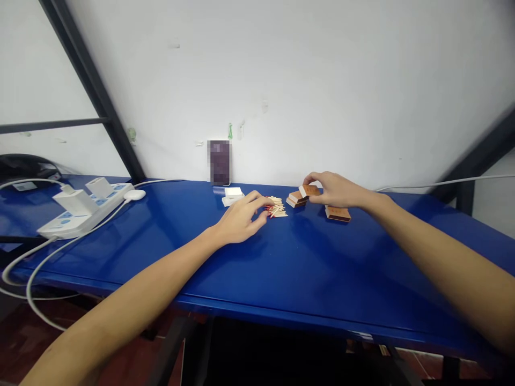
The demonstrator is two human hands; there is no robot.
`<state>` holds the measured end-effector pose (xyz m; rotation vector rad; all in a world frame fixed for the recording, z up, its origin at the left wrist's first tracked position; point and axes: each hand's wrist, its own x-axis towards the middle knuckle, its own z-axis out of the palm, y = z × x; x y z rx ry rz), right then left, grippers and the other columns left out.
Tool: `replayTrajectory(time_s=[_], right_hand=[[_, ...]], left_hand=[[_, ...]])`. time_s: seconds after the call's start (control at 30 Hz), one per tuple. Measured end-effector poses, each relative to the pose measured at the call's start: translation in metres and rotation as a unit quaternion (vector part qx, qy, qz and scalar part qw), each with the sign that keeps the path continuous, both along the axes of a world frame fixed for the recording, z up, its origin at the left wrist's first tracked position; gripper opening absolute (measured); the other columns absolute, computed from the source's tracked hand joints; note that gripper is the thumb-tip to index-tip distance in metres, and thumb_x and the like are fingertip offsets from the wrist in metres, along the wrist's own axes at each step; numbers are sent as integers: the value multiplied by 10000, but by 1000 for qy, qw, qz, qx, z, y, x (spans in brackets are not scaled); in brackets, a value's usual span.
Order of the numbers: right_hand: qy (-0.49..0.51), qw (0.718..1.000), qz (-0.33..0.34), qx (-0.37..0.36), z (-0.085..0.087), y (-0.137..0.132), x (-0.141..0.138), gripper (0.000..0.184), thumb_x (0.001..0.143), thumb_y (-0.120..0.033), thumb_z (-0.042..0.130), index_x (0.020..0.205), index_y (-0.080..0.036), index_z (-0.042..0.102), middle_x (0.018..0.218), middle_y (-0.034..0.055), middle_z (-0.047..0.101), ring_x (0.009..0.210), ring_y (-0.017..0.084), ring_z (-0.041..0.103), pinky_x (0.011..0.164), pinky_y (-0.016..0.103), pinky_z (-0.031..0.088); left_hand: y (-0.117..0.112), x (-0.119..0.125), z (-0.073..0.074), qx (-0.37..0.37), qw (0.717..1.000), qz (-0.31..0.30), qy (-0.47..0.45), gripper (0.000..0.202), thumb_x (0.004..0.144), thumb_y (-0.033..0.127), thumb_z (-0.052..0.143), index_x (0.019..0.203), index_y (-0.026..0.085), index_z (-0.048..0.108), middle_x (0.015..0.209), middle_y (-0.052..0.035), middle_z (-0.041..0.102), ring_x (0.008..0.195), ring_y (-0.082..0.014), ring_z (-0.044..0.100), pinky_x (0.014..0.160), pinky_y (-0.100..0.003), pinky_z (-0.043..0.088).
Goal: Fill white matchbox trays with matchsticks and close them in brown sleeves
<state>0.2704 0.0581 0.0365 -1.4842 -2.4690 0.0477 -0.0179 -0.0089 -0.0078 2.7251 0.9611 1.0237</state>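
Observation:
My right hand (332, 188) grips an orange-brown matchbox (310, 190) between thumb and fingers, tilted just over the right end of a small stack of matchboxes (295, 200). Another matchbox (338, 213) lies flat below my right wrist. At the left edge of a loose pile of matchsticks (277, 208) with red heads is my left hand (243, 217). Its fingers are curved, with a gap between thumb and index finger, and the fingertips reach the pile. White matchbox trays (232, 196) sit behind my left hand, partly hidden by it.
All this rests on a blue table (257, 279) against a white wall. A phone-like dark object (220, 162) leans on the wall. A white power strip (86, 209) with plugs and cables lies at the left. Dark metal bars (92, 86) slant along both sides.

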Motion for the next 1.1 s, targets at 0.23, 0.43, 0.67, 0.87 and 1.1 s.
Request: replayTrajectory(time_s=[0.23,0.43,0.67,0.87,1.1], right_hand=[[-44,991,50,-113,3,31,-3,399,756,-403,586,1101,-204,581,1146,106,657,998,288,611,815,368,441],[-36,988,66,-138,7,30,-8,453,723,-386,617,1133,-200,571,1143,111,659,995,286,616,807,367,456],[-84,983,83,-139,6,31,-12,427,701,-297,598,1116,-201,574,1096,102,665,948,277,616,768,363,448],[-100,981,77,-147,9,31,-15,305,699,-362,624,962,-213,591,933,66,670,821,253,605,674,340,418],[-116,977,70,-166,8,33,-22,240,670,-343,651,855,-212,572,851,47,659,762,224,598,641,321,408]], left_hand=[[5,-3,-4,20,999,24,5,306,936,167,394,1160,182,601,991,-51,593,850,-167,569,798,-331,472],[6,-2,-6,5,1000,21,4,288,936,190,405,1135,186,614,988,-54,602,809,-162,568,772,-324,477],[8,-4,-4,24,999,26,-2,260,945,205,417,1095,178,628,954,-49,611,806,-158,577,759,-310,474],[26,-26,-2,48,995,78,-50,236,939,198,421,1002,180,648,887,-32,611,778,-150,571,759,-292,460],[30,-29,-2,54,994,86,-49,229,939,195,423,968,180,650,866,-30,619,773,-149,574,740,-284,455]])
